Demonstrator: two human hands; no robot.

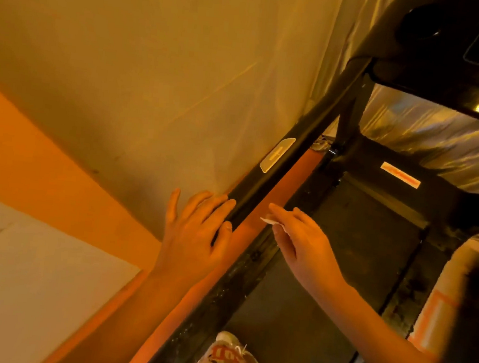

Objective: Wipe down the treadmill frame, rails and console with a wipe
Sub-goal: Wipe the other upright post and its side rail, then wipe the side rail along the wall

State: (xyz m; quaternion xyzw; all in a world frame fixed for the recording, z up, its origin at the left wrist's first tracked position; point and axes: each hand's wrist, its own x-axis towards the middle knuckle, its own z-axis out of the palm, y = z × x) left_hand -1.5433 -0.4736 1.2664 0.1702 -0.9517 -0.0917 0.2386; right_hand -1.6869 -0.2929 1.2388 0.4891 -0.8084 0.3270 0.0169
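Right hand [302,244] pinches the wipe [270,221] just beside the handrail [265,181]

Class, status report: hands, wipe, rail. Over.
Left hand rests on handrail end. Right hand pinches wipe, just off the handrail. Nothing between them.

The person wears a white, red-lettered sneaker [230,361].

Only a white corner of the wipe [269,221] shows past the right hand [300,241]. The console [454,41] runs off the top-right edge; the rail label [277,155] is too blurred to read.
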